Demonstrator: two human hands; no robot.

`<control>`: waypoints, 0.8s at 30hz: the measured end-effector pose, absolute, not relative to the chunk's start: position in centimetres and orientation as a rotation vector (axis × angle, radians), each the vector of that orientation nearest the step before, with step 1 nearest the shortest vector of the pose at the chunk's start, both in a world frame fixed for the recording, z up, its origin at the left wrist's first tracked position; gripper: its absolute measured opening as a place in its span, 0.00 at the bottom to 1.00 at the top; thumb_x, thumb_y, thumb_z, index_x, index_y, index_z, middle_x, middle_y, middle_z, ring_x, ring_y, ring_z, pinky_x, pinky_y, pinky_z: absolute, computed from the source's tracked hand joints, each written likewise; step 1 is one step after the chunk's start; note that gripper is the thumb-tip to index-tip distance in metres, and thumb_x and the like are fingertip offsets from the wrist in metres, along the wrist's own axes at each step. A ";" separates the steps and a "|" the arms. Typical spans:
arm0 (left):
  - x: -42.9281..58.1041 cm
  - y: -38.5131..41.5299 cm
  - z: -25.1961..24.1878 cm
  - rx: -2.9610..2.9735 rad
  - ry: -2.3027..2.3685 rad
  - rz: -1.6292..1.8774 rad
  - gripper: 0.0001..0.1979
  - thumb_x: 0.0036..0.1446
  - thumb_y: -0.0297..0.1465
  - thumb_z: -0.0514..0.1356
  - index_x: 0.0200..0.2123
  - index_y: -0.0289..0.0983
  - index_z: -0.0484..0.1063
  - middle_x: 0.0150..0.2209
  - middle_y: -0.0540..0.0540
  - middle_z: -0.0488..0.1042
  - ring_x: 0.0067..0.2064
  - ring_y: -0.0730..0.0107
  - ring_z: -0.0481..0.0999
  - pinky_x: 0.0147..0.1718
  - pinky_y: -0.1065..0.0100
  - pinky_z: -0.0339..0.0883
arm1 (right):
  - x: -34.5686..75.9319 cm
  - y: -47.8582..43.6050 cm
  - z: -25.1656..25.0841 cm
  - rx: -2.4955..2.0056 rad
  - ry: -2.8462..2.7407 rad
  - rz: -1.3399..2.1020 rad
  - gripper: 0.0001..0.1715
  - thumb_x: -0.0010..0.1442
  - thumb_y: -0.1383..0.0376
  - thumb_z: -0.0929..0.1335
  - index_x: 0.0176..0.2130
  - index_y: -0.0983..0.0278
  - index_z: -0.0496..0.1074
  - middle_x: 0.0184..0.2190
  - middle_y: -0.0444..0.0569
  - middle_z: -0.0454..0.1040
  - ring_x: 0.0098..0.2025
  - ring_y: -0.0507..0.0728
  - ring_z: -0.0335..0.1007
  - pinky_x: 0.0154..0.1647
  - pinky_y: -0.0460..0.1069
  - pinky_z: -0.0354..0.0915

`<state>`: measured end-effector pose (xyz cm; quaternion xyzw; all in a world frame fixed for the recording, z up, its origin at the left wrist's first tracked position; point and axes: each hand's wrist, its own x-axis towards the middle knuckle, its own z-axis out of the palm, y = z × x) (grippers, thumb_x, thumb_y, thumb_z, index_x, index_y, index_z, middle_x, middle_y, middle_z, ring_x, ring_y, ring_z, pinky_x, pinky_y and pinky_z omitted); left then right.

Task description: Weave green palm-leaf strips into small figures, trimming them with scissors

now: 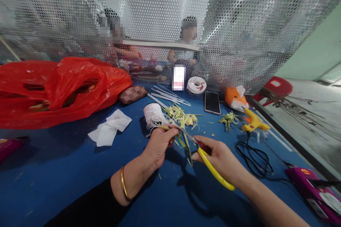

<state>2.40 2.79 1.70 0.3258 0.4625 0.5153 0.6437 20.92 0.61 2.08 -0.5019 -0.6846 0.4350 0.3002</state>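
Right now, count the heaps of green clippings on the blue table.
2. The larger heap lies beyond the left hand, beside the white thread spool; the smaller heap lies left of the yellow glue gun. Stray bits lie scattered elsewhere.

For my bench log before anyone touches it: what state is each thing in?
Scissors: held in right hand, blade opening unclear.
Green strip: pinched by left hand.
Phone: lying flat, screen dark.
Red plastic bag: crumpled, mouth open.
Glue gun: lying on its side.
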 end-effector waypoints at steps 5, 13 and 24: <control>2.3 2.9 1.8 0.700 1.056 1.183 0.10 0.39 0.31 0.67 0.26 0.33 0.72 0.17 0.57 0.59 0.19 0.82 0.53 0.20 0.75 0.43 | 20.9 0.6 2.0 -1.324 -1.813 1.166 0.11 0.50 0.58 0.74 0.32 0.62 0.77 0.25 0.42 0.71 0.29 0.54 0.64 0.30 0.46 0.61; 2.3 2.7 2.2 0.550 0.960 1.135 0.11 0.46 0.33 0.68 0.31 0.31 0.77 0.27 0.49 0.72 0.24 0.79 0.68 0.21 0.76 0.57 | 21.2 1.8 1.1 -1.326 -1.295 1.315 0.28 0.46 0.51 0.75 0.44 0.63 0.75 0.18 0.38 0.65 0.18 0.49 0.56 0.17 0.44 0.54; 2.8 2.5 1.3 0.465 0.861 1.088 0.06 0.50 0.22 0.66 0.34 0.32 0.76 0.30 0.45 0.78 0.32 0.69 0.80 0.32 0.72 0.75 | 20.6 1.6 1.2 -1.185 -0.971 1.548 0.38 0.35 0.59 0.81 0.46 0.63 0.73 0.27 0.41 0.73 0.16 0.46 0.60 0.12 0.42 0.55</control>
